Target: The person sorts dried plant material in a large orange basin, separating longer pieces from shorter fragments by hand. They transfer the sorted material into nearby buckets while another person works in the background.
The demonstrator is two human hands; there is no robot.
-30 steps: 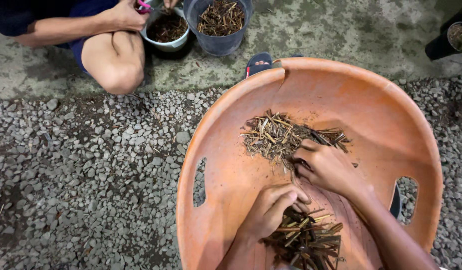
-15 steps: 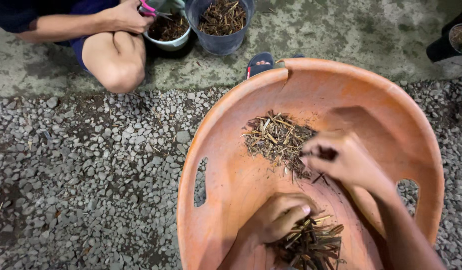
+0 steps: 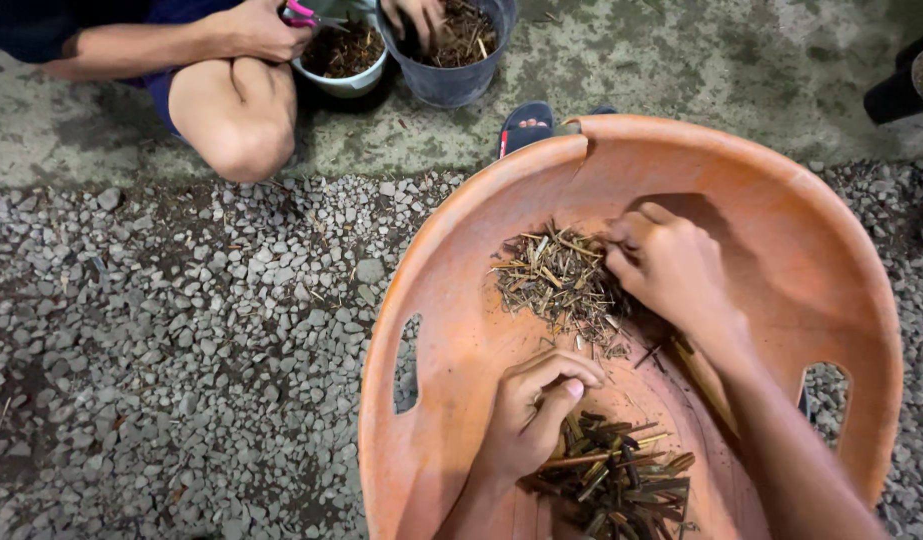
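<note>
A large orange plastic tub (image 3: 461,240) lies on gravel and fills the right side of the head view. A heap of pale dry twig pieces (image 3: 556,280) sits in its middle. My right hand (image 3: 671,265) rests at that heap's right edge, fingers curled into it. Whether it grips a piece is hidden. Nearer me lies a darker pile of cut sticks (image 3: 621,480). My left hand (image 3: 536,410) is bent over that pile's upper left, with its fingertips pinched together just above the sticks.
Grey gravel (image 3: 181,340) covers the ground left of the tub, concrete beyond. Another person sits at the top left, knee (image 3: 236,125) bent, holding pink-handled snips (image 3: 301,14) over a white bowl (image 3: 343,60). A dark bucket (image 3: 451,50) of plant bits, a sandal (image 3: 526,125).
My right hand lifted off the pale heap, then came back down on its right edge, farther up the tub. My left hand stayed at the dark stick pile. The other person's hand reached into the bucket.
</note>
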